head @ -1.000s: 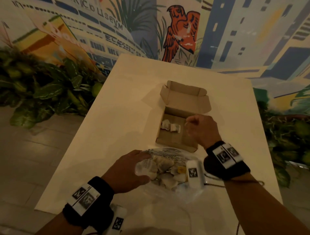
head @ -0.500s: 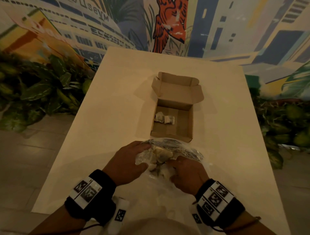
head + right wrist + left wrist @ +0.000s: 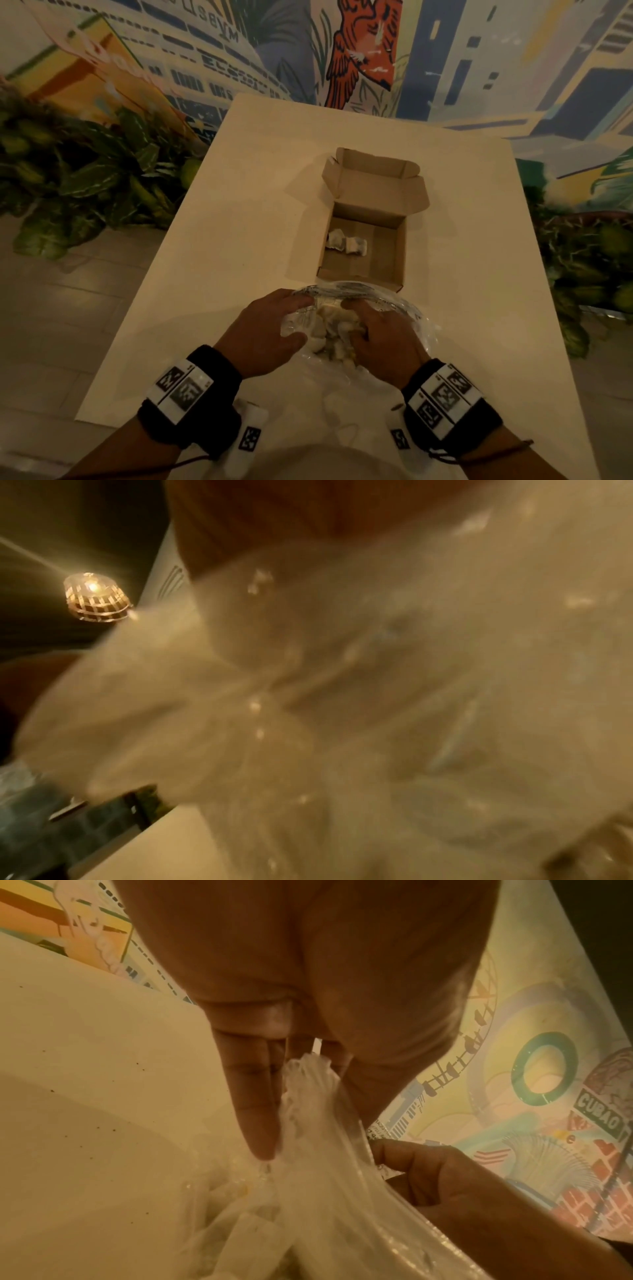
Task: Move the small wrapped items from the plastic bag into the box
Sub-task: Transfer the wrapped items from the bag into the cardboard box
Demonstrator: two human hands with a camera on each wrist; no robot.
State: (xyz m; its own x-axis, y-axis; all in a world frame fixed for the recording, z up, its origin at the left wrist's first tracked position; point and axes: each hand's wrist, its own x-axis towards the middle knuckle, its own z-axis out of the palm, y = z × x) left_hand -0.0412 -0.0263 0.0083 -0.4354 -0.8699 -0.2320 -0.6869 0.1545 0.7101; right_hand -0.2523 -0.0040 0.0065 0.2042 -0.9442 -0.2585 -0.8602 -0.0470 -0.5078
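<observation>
The bag [image 3: 407, 317], clear plastic, lay on the white table [image 3: 239, 240] near its front edge, just in front of the box [image 3: 399, 253], its rolled mouth facing the box's near wall. To the left of the table stood leafy plants [image 3: 85, 192] against a painted mural [image 3: 205, 51]. The left hand [image 3: 263, 330] gripped the bag's left side; the left wrist view showed gathered plastic [image 3: 308, 1096] bunched between its fingers [image 3: 253, 1104] and thumb, so that hand was clenched on the bag. Inside the bag lay a heap of small pale wrapped items [image 3: 329, 320], seen between the two hands. The right hand [image 3: 380, 337] was plunged into the bag's mouth with its fingers curled down among the items; whether they had closed on one could not be told, since the right wrist view was filled with blurred plastic [image 3: 377, 696]. In the left wrist view the right hand [image 3: 445, 1175] showed just past the bag's rim, knuckles bent. The cardboard box sat at the middle of the table, its lid [image 3: 376, 185] folded back toward the far edge. Two wrapped items [image 3: 346, 242] lay touching each other on its floor, against the left wall, near the far side. Both wrists wore black bands with white marker tags [image 3: 181, 387].
</observation>
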